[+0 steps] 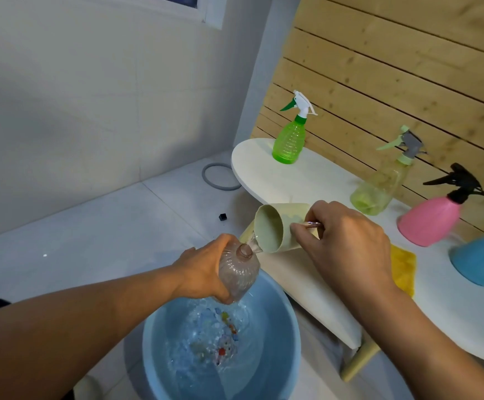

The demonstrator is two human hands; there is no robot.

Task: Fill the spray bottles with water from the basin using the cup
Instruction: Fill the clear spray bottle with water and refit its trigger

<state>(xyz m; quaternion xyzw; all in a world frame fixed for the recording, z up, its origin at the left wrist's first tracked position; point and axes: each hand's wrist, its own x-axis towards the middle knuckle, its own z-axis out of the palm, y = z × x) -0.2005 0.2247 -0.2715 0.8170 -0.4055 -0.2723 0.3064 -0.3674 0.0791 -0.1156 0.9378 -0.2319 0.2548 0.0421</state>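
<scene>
- The left hand (pixel 206 269) grips a clear ribbed bottle (pixel 239 271) around its body, fingers curled round it, and holds it over the blue basin (pixel 290 327) with the uncapped neck tilted toward the cup.
- The right hand (pixel 347 241) grips the beige cup (pixel 275 226) by its side, fingers wrapped round it. The cup is tipped nearly horizontal, its open mouth facing left.
- The cup's lower lip sits just beside the bottle's neck; a thin stream of water runs from the lip toward the opening.
- The basin stands on the white floor and holds water; its surface is disturbed below the bottle, and small coloured bits show at the bottom.
- On the white table (pixel 316 180) stand a green spray bottle (pixel 291 134), a pale yellow-green spray bottle (pixel 382 183), a pink spray bottle (pixel 437 215) with a black head, and a blue object (pixel 483 261) at the right edge.
- A yellow cloth (pixel 404 269) lies on the table near the right wrist.
- A grey ring (pixel 220 177) lies on the floor.
</scene>
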